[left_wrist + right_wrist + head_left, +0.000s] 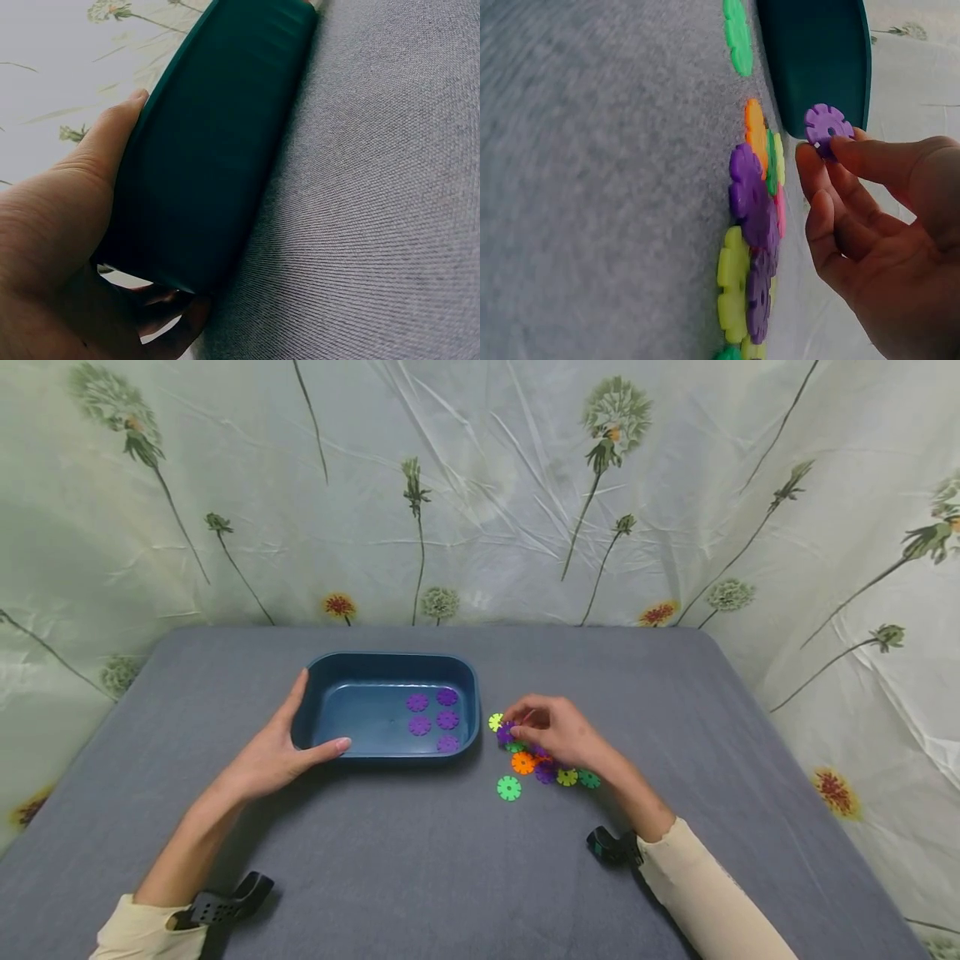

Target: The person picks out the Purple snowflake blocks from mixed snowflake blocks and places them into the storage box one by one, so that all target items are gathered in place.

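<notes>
A blue plastic tub (pixel 386 753) stands on the table, with several purple snowflake discs (pixel 418 726) lying in its right half. My left hand (pixel 281 756) grips the tub's left end, thumb along the near side and fingers round the far corner. In the right wrist view, my right hand (pixel 877 217) pinches a purple snowflake disc (pixel 826 124) between thumb and fingertips, raised over the table. Below that hand lies a loose pile of snowflake discs in orange (pixel 522 763), yellow (pixel 567 777), green, pink and purple, partly hidden by the hand in the head view.
A single green snowflake disc (pixel 508 788) lies at the near left of the pile. Grey cloth (pixel 420 877) covers the table. Behind it hangs a pale curtain (pixel 495 527) printed with dandelions. Each wrist wears a black camera mount (pixel 225 906).
</notes>
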`<state>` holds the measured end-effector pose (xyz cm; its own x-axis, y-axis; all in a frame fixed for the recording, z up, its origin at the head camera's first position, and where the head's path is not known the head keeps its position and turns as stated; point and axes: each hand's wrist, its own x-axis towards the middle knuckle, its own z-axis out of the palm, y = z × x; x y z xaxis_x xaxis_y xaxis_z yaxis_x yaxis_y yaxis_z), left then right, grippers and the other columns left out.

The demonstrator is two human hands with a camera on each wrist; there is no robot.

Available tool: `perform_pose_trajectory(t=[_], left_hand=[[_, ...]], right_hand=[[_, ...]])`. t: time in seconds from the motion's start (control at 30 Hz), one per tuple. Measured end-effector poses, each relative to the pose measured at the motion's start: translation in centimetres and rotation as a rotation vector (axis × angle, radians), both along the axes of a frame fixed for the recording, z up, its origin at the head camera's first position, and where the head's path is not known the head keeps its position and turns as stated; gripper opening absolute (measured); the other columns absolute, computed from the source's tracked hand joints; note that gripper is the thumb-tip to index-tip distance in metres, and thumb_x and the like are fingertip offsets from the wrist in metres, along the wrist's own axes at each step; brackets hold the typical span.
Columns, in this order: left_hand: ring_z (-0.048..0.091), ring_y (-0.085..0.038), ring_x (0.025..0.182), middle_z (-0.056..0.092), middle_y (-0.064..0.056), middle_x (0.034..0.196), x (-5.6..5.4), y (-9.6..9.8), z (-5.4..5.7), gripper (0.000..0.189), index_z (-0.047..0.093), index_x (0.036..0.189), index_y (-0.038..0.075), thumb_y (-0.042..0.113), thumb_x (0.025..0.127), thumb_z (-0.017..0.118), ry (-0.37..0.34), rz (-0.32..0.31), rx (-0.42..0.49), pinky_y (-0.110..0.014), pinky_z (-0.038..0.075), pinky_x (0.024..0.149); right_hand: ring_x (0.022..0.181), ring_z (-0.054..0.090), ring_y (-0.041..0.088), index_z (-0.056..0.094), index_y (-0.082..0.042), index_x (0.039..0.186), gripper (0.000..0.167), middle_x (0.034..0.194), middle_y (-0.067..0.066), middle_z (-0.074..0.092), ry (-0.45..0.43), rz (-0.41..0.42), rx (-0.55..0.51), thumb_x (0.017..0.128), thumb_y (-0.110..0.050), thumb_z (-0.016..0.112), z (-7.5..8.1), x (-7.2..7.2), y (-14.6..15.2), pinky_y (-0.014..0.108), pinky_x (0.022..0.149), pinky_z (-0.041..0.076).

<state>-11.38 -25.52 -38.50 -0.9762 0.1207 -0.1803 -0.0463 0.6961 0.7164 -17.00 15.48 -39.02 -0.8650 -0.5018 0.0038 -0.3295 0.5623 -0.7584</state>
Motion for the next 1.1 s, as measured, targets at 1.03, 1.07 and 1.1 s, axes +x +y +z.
perform_pose_trajectory(t=[1.03,1.07,1.1], left_hand=[[0.007,-0.057,0.158,-0.012,-0.019,0.175,0.2,-0.1,0.2,0.126,-0.023,0.164,0.029,0.054,0.091,0.076,-0.008,-0.006,0.008,-0.082,0.021,0.115],[0.007,-0.056,0.158,-0.012,-0.019,0.176,0.2,-0.1,0.2,0.125,-0.023,0.164,0.03,0.054,0.091,0.076,-0.01,-0.005,0.01,-0.082,0.021,0.115],[0.007,-0.056,0.158,-0.012,-0.018,0.176,0.2,-0.2,0.2,0.125,-0.023,0.164,0.03,0.054,0.091,0.076,-0.011,-0.004,0.009,-0.081,0.021,0.115]], right_hand=[[0.096,0.073,0.029,0.074,-0.011,0.115,0.015,0.11,0.01,0.076,0.088,-0.121,-0.336,0.101,-0.012,0.069,0.8,0.1,-3.5,0.023,0.078,0.057],[0.097,0.073,0.028,0.074,-0.011,0.116,0.016,0.11,0.01,0.076,0.096,-0.118,-0.333,0.101,-0.013,0.069,0.8,0.1,-3.6,0.023,0.08,0.057],[0.097,0.073,0.027,0.074,-0.011,0.116,0.016,0.11,0.009,0.076,0.104,-0.114,-0.33,0.101,-0.013,0.069,0.8,0.1,-3.8,0.025,0.08,0.057]])
